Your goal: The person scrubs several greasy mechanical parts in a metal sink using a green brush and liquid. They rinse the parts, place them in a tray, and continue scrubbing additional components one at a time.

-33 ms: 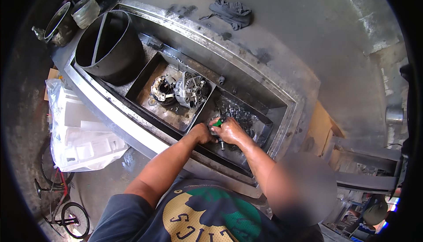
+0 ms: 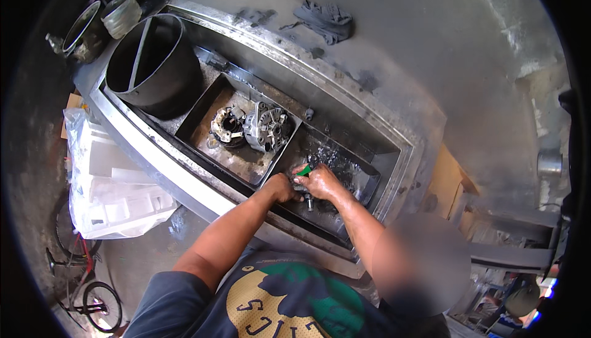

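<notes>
My right hand [image 2: 321, 182] is closed round a green-handled tool [image 2: 305, 170]; its working end is hidden, so I cannot tell its kind. Close beside it, my left hand [image 2: 281, 188] has its fingers curled on something I cannot make out. A short silver cylindrical metal piece [image 2: 309, 202] pokes out just below the hands. Both hands are over the wet, dark right-hand tray [image 2: 326, 218]. In the left-hand tray [image 2: 203, 107] sit a silver alternator housing [image 2: 266, 127] and, touching or nearly touching it, a part with a round opening [image 2: 227, 125].
A long metal basin [image 2: 295, 48] surrounds both trays. A big dark drum with a crossbar [image 2: 163, 85] stands at its left end. Beyond lies a dark rag [image 2: 324, 21]. White moulded pieces in plastic [image 2: 117, 196] and a bicycle [image 2: 101, 307] are at left.
</notes>
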### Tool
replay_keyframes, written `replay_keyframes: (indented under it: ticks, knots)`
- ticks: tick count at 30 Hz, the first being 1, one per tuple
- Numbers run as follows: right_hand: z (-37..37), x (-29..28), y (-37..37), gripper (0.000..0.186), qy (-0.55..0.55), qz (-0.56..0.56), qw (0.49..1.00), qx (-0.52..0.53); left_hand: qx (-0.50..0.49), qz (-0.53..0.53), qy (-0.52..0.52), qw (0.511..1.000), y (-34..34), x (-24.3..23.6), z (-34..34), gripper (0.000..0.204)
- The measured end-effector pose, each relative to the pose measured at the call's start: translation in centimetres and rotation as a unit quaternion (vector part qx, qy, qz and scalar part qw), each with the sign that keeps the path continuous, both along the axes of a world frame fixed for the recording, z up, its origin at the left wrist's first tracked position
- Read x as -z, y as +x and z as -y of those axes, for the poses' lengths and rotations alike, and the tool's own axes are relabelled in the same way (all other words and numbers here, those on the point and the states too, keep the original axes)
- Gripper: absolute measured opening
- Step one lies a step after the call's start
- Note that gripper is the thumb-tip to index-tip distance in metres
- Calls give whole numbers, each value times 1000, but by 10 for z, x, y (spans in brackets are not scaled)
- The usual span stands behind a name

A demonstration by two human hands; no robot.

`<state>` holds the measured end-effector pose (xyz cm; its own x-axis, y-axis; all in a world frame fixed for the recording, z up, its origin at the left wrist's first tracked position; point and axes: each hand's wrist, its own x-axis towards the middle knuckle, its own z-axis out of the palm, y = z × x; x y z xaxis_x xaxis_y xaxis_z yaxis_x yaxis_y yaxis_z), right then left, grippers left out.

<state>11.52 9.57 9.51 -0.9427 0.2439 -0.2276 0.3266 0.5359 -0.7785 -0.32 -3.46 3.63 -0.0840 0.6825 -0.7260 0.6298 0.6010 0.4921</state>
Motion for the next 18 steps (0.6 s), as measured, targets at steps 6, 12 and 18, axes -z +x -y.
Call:
replay_keyframes:
  ticks: [6,12,18]
  knots:
    - [-3,-49,-34,17,-5,170,986,0,-66,11,11,998,-2,15,8,83]
    - [-17,-23,-25,16,158,31,986,46,-150,-36,26,988,4,-1,6,87]
    - [-8,11,-3,17,-43,-11,993,110,-154,-11,26,988,2,-13,7,88]
